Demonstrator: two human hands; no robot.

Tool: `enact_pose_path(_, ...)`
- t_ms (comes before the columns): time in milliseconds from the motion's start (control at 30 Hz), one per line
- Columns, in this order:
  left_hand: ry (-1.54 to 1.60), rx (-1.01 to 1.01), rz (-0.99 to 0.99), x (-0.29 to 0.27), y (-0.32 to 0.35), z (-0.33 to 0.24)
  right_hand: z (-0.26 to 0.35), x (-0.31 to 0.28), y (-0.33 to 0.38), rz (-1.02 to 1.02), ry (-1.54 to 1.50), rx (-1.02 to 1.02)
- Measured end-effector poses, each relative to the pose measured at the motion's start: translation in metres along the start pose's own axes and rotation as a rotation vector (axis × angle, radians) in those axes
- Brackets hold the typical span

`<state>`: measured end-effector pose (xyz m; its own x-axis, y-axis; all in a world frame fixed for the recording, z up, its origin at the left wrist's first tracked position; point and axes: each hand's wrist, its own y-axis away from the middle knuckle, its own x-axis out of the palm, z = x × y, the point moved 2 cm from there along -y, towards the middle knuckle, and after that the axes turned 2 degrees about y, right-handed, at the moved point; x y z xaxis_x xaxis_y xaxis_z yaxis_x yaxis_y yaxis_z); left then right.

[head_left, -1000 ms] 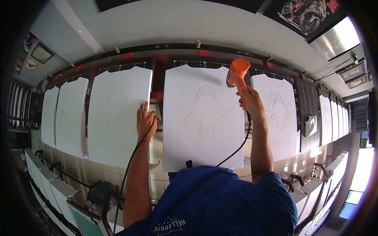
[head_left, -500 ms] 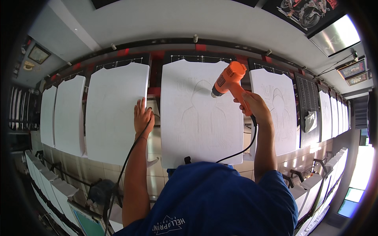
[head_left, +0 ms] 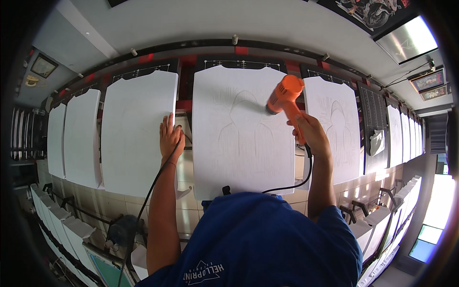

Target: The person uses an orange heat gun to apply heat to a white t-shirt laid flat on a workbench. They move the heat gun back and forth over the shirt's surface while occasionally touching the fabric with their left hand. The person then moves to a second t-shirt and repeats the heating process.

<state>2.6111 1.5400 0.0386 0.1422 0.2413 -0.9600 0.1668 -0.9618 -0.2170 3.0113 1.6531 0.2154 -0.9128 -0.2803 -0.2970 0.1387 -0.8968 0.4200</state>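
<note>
My right hand (head_left: 313, 132) is wrapped round the handle of an orange heat gun (head_left: 287, 93). Its dark nozzle points down and left over the white garment panel (head_left: 244, 167) in the middle, which bears a faint line drawing of a hooded figure. My left hand (head_left: 170, 139) lies with fingers stretched along the right edge of the neighbouring white panel (head_left: 136, 134). A black power cord (head_left: 155, 184) runs up my left forearm and across that hand by the thumb; whether the thumb presses on it is unclear.
To the right, another white panel (head_left: 334, 134) carries a similar figure. Beyond it, a white crumpled cloth (head_left: 377, 142) lies on a bare dark board (head_left: 373, 105). A dark rail (head_left: 191, 46) runs behind the row. More white panels (head_left: 83, 138) stand at the left.
The heat gun has shifted slightly right, its nozzle moving away from the figure's hood. My left hand stays by the panel's edge. The whole view has shifted a little.
</note>
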Motion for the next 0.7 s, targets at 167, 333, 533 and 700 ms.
enact_pose_path(167,-0.016,0.001,0.01,0.0,-0.001,-0.001,-0.007,-0.001,0.0,-0.075,0.019,0.005)
enact_pose_path(333,-0.002,-0.019,0.013,0.002,0.0,0.0,-0.002,0.003,0.021,0.117,-0.013,0.11)
enact_pose_path(533,-0.015,-0.004,-0.013,0.006,0.001,0.001,-0.014,-0.008,0.031,-0.076,0.003,0.057)
enact_pose_path(700,-0.019,-0.013,0.025,0.002,-0.001,0.0,-0.005,-0.014,0.042,-0.078,-0.127,0.0)
